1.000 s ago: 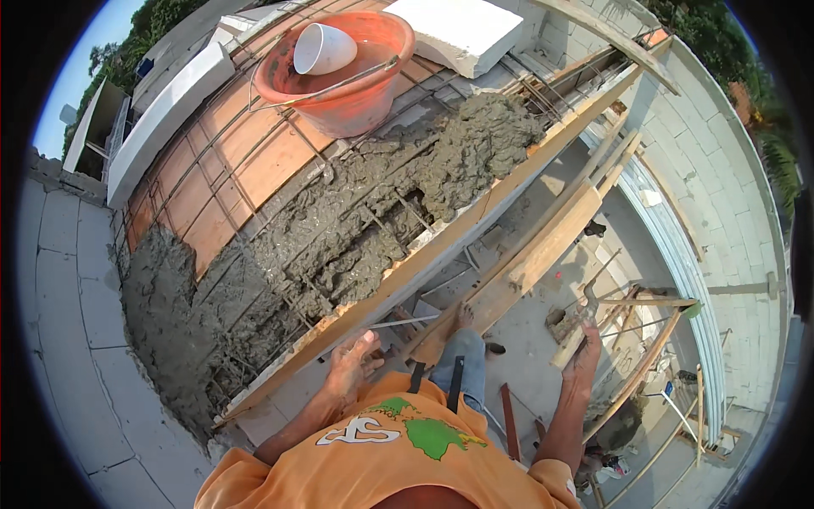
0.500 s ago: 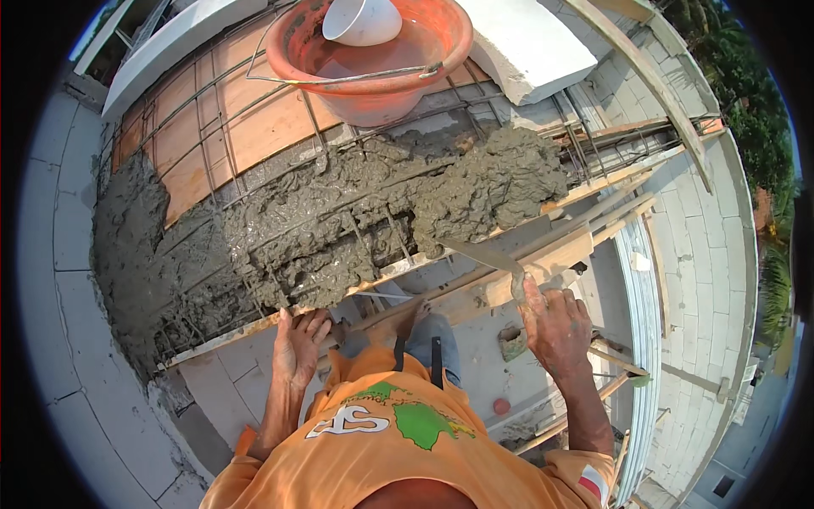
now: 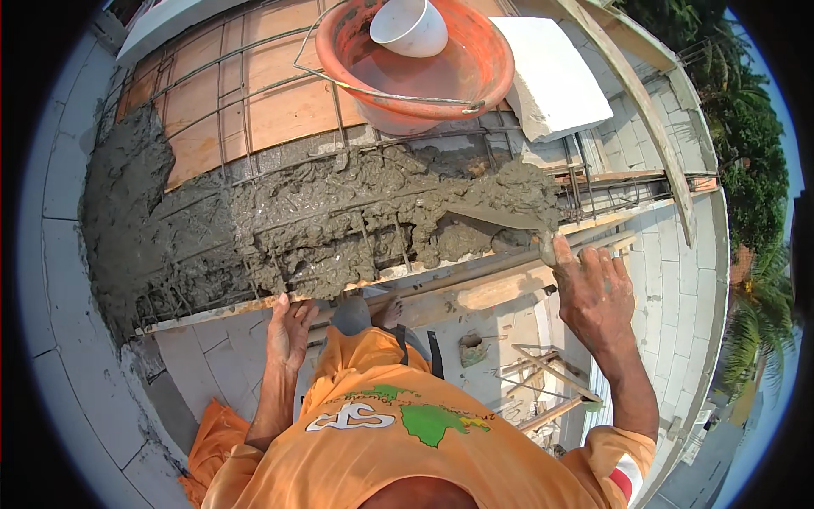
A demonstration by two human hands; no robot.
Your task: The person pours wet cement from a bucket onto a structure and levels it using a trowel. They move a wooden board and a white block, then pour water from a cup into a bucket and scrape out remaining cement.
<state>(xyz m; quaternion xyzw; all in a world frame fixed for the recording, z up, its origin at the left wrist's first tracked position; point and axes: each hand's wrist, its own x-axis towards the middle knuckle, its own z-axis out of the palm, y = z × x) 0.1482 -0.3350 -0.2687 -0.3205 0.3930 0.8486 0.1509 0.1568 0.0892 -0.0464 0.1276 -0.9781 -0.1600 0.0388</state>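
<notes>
Wet concrete (image 3: pixel 331 191) is getting worked now, trowel (image 3: pixel 493 219) just slid up onto it, right hand (image 3: pixel 596 293) wrapped round its handle, left hand (image 3: pixel 290 332) loosely open against the edge board (image 3: pixel 212 314).

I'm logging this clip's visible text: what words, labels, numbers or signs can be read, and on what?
Orange T-shirt, chest: large white letters, legible, but I don't copy printed text.
Same shirt, around the green map-like print: small lettering, too small and blurred to read.
Right sleeve's red-and-white patch: no letters discernible.
Orange-red bucket, white cup, trowel: no text visible.
</notes>
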